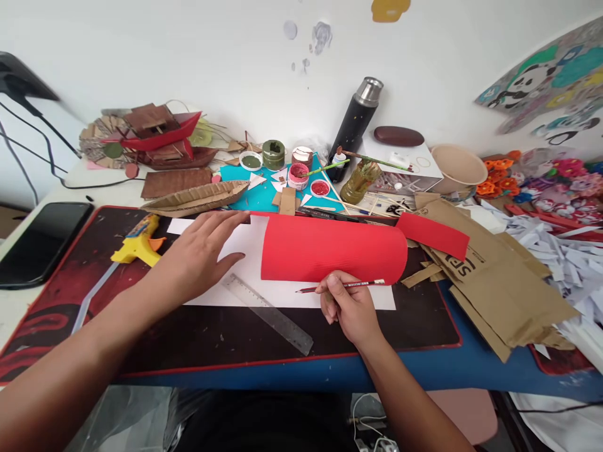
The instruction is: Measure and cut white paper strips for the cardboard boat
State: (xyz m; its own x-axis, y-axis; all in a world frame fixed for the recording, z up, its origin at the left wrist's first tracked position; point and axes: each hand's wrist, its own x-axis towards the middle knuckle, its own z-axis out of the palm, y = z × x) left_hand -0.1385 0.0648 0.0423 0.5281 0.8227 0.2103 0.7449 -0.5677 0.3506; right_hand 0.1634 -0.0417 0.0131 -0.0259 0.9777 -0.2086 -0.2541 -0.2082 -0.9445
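My right hand (346, 307) grips a dark red pencil (362, 284) with its point toward the left, just in front of a curled red corrugated sheet (330, 248). Fingers apart, my left hand (202, 251) hovers over or rests on the white paper (249, 238), left of the red sheet; whether it touches the paper I cannot tell. A clear plastic ruler (273, 317) lies slantwise across the paper's front edge and the dark mat (188, 342). Beside my left wrist is a yellow glue gun (139, 242) with a glue stick in it.
Model boats (155, 135), a cardboard hull (198, 196), paint jars (273, 154) and a leaning black flask (355, 119) line the back. At right lie brown cardboard (490, 270), a red strip (433, 235) and white paper shreds (565, 251). A phone (44, 242) is at left.
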